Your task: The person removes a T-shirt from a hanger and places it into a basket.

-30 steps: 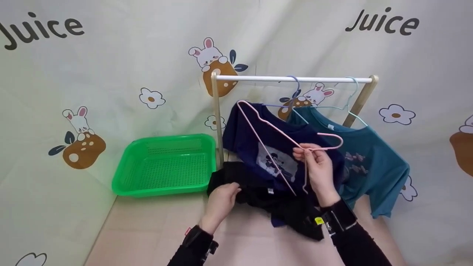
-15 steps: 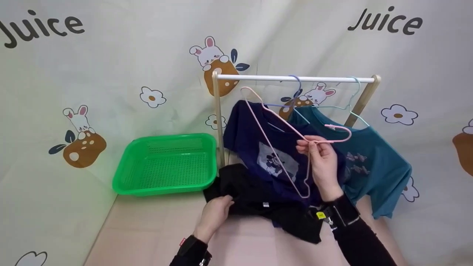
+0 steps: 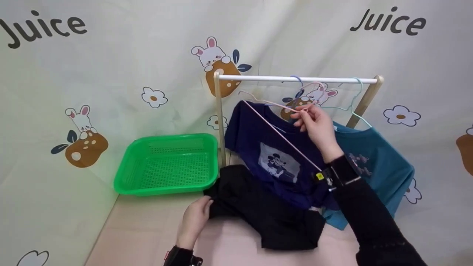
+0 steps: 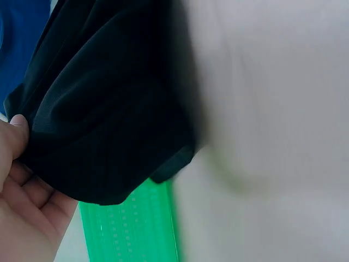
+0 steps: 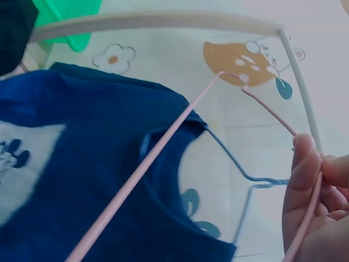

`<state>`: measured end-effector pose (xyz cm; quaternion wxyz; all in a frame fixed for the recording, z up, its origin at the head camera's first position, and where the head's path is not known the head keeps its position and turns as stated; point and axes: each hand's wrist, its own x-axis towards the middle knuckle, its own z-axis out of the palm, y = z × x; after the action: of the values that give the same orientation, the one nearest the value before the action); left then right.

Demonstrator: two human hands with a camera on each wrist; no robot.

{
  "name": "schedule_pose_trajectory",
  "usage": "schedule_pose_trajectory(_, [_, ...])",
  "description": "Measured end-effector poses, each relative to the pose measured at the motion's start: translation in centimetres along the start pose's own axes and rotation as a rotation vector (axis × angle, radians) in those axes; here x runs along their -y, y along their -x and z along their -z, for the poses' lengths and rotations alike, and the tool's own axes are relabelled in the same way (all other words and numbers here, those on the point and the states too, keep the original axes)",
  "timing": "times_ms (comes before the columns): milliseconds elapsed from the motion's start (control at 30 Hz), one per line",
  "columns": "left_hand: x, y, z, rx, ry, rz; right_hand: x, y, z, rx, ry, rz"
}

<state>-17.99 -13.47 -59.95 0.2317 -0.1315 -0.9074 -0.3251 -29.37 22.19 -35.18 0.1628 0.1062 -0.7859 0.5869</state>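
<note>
Raised since earlier, 1 pink hanger (image 5: 140, 173) (lower end hidden behind the wristband (image 3: 345, 170)) is pinched in the right hand (image 3: 318, 127); the left hand (image 3: 194, 218) pinches 1 black garment (image 3: 258, 207), neckline unclear, near 1 green basket (image 3: 166, 190) and 2 hung shirts (image 3: 245, 136).

Pink hanger (image 5: 131, 185) tilted in the right hand (image 3: 319, 127); rumpled black garment (image 3: 266, 207), left hand (image 3: 195, 218) pinching it, well in from the desk's (image 3: 147, 229) left edge.

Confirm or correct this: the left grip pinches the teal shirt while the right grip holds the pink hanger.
Wrong there: the left grip pinches the black garment, as the left wrist view shows; the right grip does hold the pink hanger.
</note>
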Motion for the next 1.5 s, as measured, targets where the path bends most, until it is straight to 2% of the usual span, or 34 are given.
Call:
schedule_pose_trajectory(133, [0.5,-0.1,0.8,-0.044,0.001,0.04,1.3,-1.9,0.1,0.034,0.043,-0.045])
schedule_pose_trajectory(333, [1.2,-0.5,1.2,-0.089,-0.023,0.038,2.8,-3.9,-0.4,0.066,0.106,-0.094])
schedule_pose_trajectory(600, [1.1,-0.5,0.6,-0.034,-0.013,0.094,2.9,-5.0,-2.0,0.105,0.215,-0.121])
schedule_pose_trajectory(900, [0.3,-0.1,-0.9,0.011,-0.027,0.108,2.4,-5.0,-3.0,0.089,0.254,-0.139])
schedule_pose_trajectory(1033, [-0.2,-0.1,-1.7,-0.013,-0.042,0.083,2.1,-5.0,-3.3,0.128,0.316,-0.114])
schedule_pose_trajectory(1133, [-0.7,-0.2,-2.5,-0.043,-0.076,0.052,1.7,-4.6,-3.3,0.13,0.445,-0.069])
schedule_pose_trajectory(1267, [-1.6,-0.2,-3.9,-0.06,-0.091,0.013,1.2,-3.7,-3.1,0.093,0.638,0.028])
schedule_pose_trajectory(1400, [-2.7,-0.4,-5.4,-0.039,-0.099,-0.032,0.6,-2.6,-3.0,0.061,0.719,0.137])
schedule_pose_trajectory(1500, [-3.5,-0.5,-6.4,0.003,-0.142,-0.047,0.0,-1.6,-2.9,0.046,0.763,0.203])
